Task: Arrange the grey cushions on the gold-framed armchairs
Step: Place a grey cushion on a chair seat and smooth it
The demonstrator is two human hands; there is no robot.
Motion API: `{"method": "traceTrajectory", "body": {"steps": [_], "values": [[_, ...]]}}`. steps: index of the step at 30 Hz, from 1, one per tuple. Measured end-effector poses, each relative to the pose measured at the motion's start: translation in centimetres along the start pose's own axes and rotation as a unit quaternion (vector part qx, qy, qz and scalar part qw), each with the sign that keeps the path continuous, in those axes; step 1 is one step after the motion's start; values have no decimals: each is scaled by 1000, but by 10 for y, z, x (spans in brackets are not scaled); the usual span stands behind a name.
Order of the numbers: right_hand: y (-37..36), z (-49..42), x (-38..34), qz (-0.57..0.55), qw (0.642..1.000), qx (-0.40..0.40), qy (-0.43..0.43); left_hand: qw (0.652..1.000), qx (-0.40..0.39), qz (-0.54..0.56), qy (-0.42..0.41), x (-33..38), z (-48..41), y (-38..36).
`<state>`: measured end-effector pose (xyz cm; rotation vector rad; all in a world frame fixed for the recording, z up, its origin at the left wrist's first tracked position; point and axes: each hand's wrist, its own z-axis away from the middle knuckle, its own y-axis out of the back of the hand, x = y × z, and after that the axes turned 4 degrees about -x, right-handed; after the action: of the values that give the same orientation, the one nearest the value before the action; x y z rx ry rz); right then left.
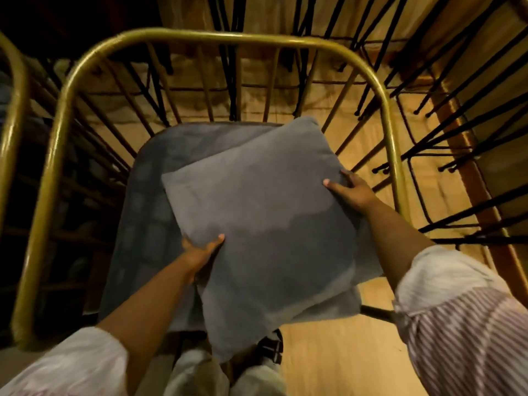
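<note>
We are holding a grey cushion (265, 224) over the seat pad (148, 212) of the gold-framed armchair (183, 38), tilted, its near corner hanging past the seat's front edge. Our left hand (200, 252) and right hand (353, 191) are clamping its side edges, thumbs on top. We judge placement unfinished. A second chair frame (14, 110), left of the armchair, is cut off; its cushion is hidden.

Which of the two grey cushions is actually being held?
The square grey throw cushion on top, gripped at its edges by the left hand and right hand. The flat grey seat cushion lies beneath it, untouched.
</note>
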<state>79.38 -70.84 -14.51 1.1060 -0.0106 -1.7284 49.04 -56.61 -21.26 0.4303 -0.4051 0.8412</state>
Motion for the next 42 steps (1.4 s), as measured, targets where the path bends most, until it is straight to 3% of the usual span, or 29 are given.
{"method": "traceTrajectory", "body": {"steps": [4, 11, 20, 28, 35, 39, 42], "values": [[6, -20, 17, -26, 998, -24, -51, 999, -10, 36, 13, -13, -2, -4], [2, -14, 21, -94, 995, -1, -16, 994, 4, 90, -69, -2, 6, -4], [-37, 46, 22, -169, 984, 56, -13, 985, 23, -44, -167, 48, 30, 57], [-75, 81, 68, -195, 975, 106, -18, 960, -15, -148, -238, 33, 32, 79], [-92, 83, 83, -117, 992, 28, -25, 953, -38, -273, -130, -4, 3, 90], [-95, 90, 78, -92, 993, 70, -20, 947, -39, -303, -100, 1, -1, 87], [-103, 99, 66, -10, 993, 117, -1, 946, -49, -308, -84, 9, 15, 85]]}}
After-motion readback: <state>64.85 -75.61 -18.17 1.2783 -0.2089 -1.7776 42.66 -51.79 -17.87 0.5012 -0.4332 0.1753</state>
